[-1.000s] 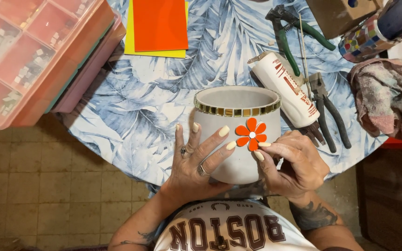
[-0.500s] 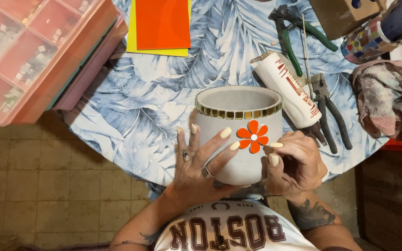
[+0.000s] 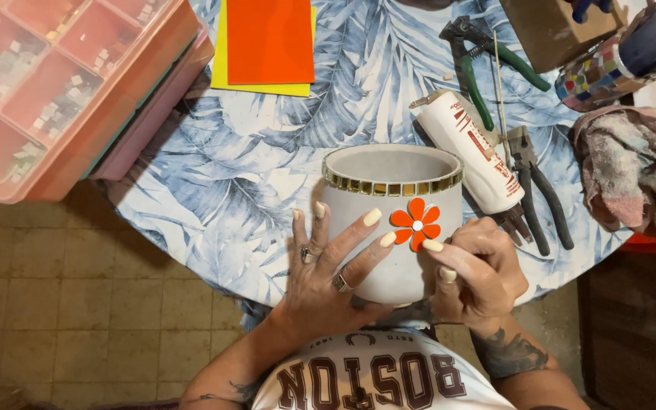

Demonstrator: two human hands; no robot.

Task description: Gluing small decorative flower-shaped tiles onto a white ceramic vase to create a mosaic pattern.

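Translucent orange plastic first: at far left we have a compartment box (image 3: 55, 83), its square cells holding small pale and grey mosaic tiles, and it sits on a pink case (image 3: 157, 114) that overhangs the bench (image 3: 229, 197). That round bench wears a cloth printed with blue fern leaves. Next along, a smooth orange sheet (image 3: 269, 39) lies flat on a yellow sheet (image 3: 260, 85) at the far edge.

Centre now: our left hand (image 3: 320, 277) is spread flat against the side of the white pot (image 3: 389, 228), fingers (image 3: 358, 231) open and pressed to its matte wall, rings on two of them. The pot is tilted toward us at the near edge of the bench, empty as far as we can see inside, with a band of small gold square tiles around its rim. An orange flower (image 3: 416, 224), six glossy petals and a white centre, sits on its wall just below that band. Our right hand (image 3: 476, 273) is curled, one fingertip touching the flower's lower edge; whether it pinches anything we cannot tell.

Rightward, a white glue tube (image 3: 472, 156) lies just behind the pot, then green-handled nippers (image 3: 487, 61), black pliers (image 3: 537, 190), a mosaic-covered cup (image 3: 597, 76) and a crumpled grey rag (image 3: 635, 167).
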